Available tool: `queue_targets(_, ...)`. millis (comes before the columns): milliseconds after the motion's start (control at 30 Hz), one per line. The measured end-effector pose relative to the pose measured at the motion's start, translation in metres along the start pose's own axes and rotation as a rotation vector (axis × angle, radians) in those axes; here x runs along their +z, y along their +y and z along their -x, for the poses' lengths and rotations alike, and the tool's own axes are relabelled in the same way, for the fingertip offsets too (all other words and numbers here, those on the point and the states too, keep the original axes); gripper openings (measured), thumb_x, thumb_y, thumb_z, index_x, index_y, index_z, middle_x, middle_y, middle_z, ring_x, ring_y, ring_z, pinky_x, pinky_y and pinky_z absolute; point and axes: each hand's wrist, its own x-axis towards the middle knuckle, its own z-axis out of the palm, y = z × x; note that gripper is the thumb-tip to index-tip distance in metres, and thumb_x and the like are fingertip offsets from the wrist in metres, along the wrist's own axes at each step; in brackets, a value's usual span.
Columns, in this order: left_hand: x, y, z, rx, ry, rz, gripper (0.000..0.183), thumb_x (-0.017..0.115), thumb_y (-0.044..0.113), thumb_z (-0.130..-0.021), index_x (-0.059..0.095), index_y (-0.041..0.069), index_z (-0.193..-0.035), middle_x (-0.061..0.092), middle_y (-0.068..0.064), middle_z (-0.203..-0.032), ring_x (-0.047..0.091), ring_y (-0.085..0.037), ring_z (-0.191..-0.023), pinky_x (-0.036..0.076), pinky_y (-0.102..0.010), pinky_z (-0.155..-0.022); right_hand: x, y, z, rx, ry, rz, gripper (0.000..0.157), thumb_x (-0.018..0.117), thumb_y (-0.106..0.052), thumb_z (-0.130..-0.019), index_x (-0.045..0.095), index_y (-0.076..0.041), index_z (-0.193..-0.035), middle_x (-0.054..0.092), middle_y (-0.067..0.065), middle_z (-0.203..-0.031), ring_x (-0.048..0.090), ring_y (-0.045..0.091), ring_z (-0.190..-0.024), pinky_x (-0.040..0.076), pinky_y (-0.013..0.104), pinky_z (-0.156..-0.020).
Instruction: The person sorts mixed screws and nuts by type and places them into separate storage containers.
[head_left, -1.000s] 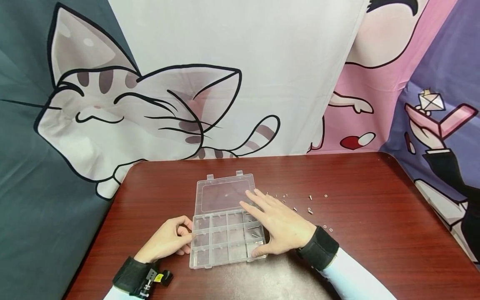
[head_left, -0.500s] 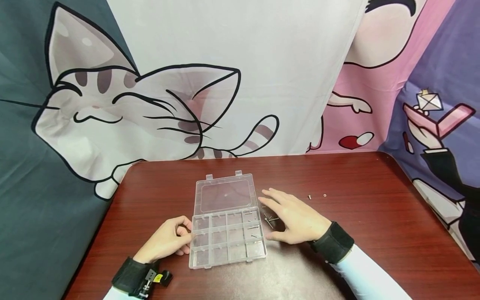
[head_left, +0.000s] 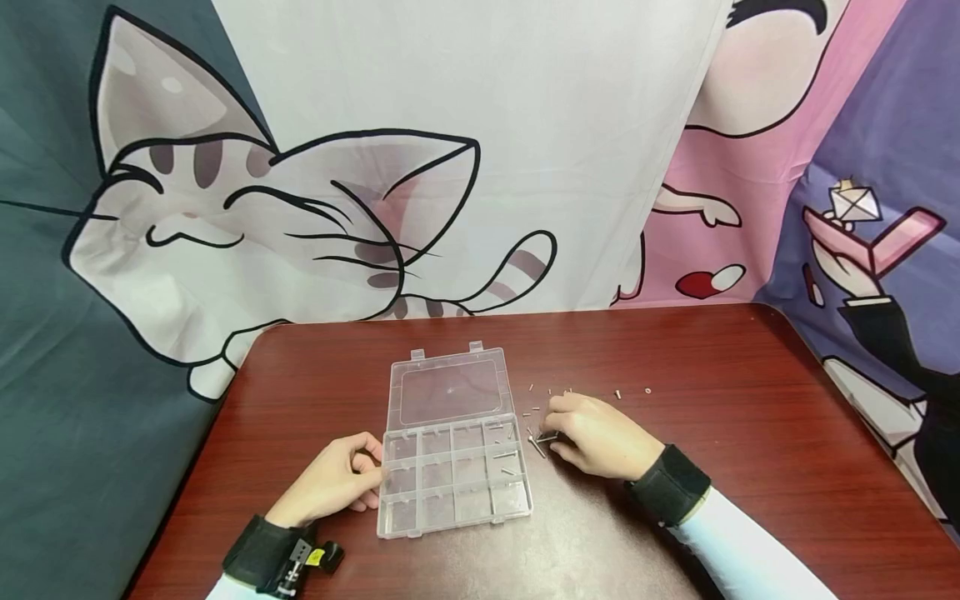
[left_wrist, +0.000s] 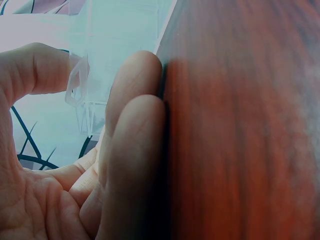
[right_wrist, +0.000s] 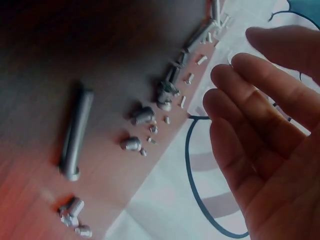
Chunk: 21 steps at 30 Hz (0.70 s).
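A clear plastic compartment box (head_left: 437,475) lies with its lid (head_left: 450,390) folded back on the table. My left hand (head_left: 330,482) holds its left edge; in the left wrist view the thumb (left_wrist: 47,70) meets the box's side while other fingers lie low along the tabletop. Screws lie in the box's right-hand column. Just right of the box, my right hand (head_left: 600,435) hovers beside loose metal screws (head_left: 537,447). The right wrist view shows its fingers loosely bent with nothing between them, and a long screw (right_wrist: 77,132) among several short ones (right_wrist: 144,116).
Small screws lie scattered behind the right hand, with one screw (head_left: 618,394) and a tiny ring-shaped piece (head_left: 648,391) farther right. The brown wooden table (head_left: 750,417) ends at a cartoon-printed cloth (head_left: 585,125) hanging along its back.
My right hand has moved right, from over the box's right compartments to the loose screws, and its fingers have bent downward. My left hand has stayed at the box's edge.
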Motion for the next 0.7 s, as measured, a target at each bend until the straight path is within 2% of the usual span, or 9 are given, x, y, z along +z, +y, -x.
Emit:
queue_targets(233, 0.001, 0.0, 0.001, -0.002, 0.002, 0.0, 0.031, 0.067, 0.018, -0.087, 0.054, -0.003, -0.106, 0.066, -0.015, -0.071, 0.067, -0.029, -0.059, 0.056, -0.041, -0.053, 0.013, 0.0, -0.004, -0.017, -0.002, 0.017, 0.014, 0.074, -0.008, -0.071, 0.068, -0.02, -0.077, 0.052, -0.01, -0.077, 0.054, 0.009, -0.072, 0.048, 0.027, -0.069)
queue_targets(433, 0.001, 0.0, 0.001, 0.0, 0.0, 0.002, 0.03, 0.066, 0.016, -0.087, 0.054, -0.004, -0.105, 0.066, -0.015, -0.07, 0.067, -0.028, -0.058, 0.056, -0.041, -0.053, 0.017, -0.002, -0.007, -0.001, -0.007, 0.056, 0.017, 0.073, -0.006, -0.07, 0.064, -0.02, -0.072, 0.05, -0.01, -0.074, 0.054, 0.01, -0.07, 0.048, 0.028, -0.068)
queue_targets(700, 0.0, -0.002, 0.0, 0.001, 0.001, -0.002, 0.031, 0.067, 0.017, -0.087, 0.053, -0.003, -0.105, 0.066, -0.014, -0.069, 0.067, -0.028, -0.058, 0.056, -0.04, -0.053, 0.02, -0.002, -0.012, 0.03, -0.009, 0.015, 0.021, 0.066, 0.001, -0.067, 0.061, -0.02, -0.068, 0.05, -0.01, -0.068, 0.051, 0.011, -0.065, 0.045, 0.027, -0.06)
